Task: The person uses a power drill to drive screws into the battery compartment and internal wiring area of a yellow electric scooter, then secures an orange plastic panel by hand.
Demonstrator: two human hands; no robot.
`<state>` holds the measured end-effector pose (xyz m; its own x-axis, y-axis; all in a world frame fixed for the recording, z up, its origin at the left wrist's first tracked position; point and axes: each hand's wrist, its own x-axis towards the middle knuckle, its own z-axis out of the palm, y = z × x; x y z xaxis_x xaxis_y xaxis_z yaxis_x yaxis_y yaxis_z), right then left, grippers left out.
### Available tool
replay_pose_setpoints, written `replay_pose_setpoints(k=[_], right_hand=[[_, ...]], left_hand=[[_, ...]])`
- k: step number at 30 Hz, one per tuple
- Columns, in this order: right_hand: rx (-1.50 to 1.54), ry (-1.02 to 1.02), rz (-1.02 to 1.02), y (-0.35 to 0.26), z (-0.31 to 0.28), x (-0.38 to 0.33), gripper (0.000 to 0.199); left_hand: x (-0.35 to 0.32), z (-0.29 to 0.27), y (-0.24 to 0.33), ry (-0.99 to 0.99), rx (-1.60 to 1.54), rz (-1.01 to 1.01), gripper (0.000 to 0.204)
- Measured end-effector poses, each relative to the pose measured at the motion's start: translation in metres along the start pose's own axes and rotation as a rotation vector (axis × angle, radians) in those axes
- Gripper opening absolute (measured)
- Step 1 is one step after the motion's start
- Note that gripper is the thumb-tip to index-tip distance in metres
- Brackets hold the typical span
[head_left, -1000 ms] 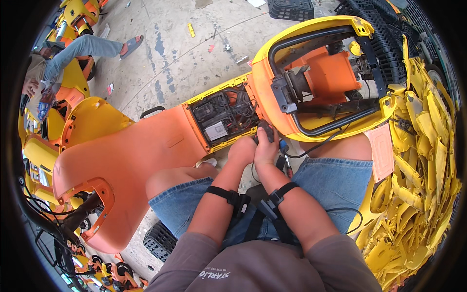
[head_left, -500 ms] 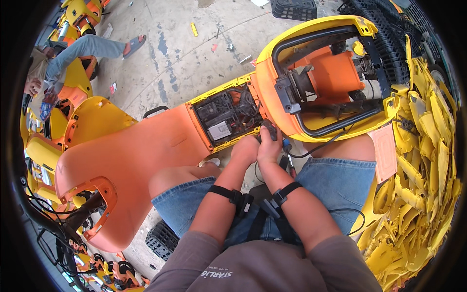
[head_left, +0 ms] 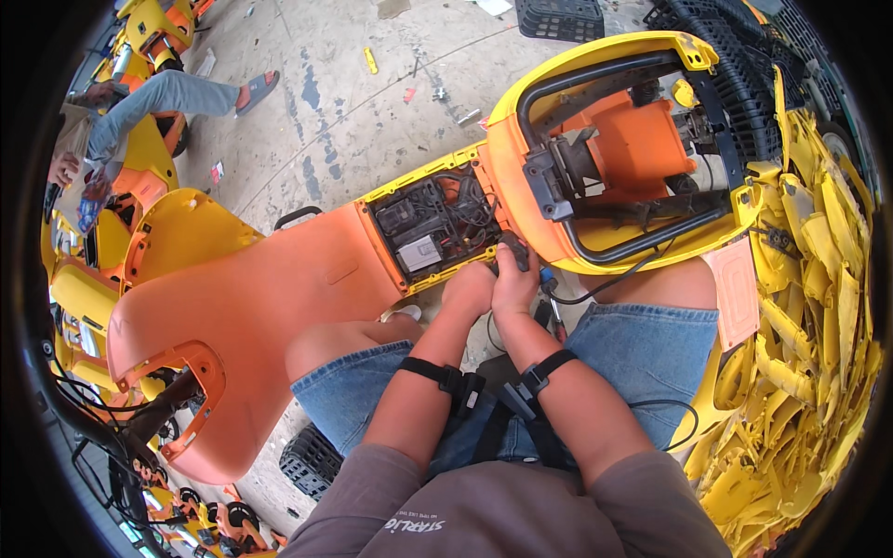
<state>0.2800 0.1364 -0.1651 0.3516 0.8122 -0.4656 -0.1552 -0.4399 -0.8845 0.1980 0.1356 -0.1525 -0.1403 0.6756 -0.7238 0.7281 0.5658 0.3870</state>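
Observation:
An orange and yellow ride-on toy car body lies across my knees with its wiring compartment open, showing black cables and a grey box. My left hand presses against the compartment's lower edge, fingers curled. My right hand sits right beside it, closed around a small black part at the compartment's corner. A blue-handled screwdriver lies just under my right hand. Both wrists wear black straps.
A heap of yellow plastic parts fills the right side. Black crates stand at the back. Another person sits at the far left among yellow car bodies. A black wheel lies under my left knee.
Both hands have stayed at the compartment's corner; the right fingers have shifted slightly on the black part. The car body has barely moved.

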Motion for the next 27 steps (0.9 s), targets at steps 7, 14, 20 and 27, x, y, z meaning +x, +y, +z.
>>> replay_pose_setpoints(k=[7, 14, 20, 27], right_hand=[[-0.019, 0.016, -0.044, 0.009, -0.003, 0.009, 0.048], [-0.007, -0.003, -0.032, 0.013, -0.002, 0.007, 0.049], [-0.046, 0.013, -0.052, 0.001, 0.002, 0.001, 0.051], [-0.43, 0.085, 0.18, -0.043, 0.008, -0.02, 0.056]], left_hand=[[-0.002, -0.002, 0.008, 0.001, -0.008, 0.013, 0.036], [-0.002, 0.001, 0.001, -0.001, -0.002, 0.012, 0.035], [-0.006, -0.01, 0.005, -0.018, -0.011, 0.005, 0.036], [0.055, 0.032, -0.054, 0.126, 0.215, 0.428, 0.038]])
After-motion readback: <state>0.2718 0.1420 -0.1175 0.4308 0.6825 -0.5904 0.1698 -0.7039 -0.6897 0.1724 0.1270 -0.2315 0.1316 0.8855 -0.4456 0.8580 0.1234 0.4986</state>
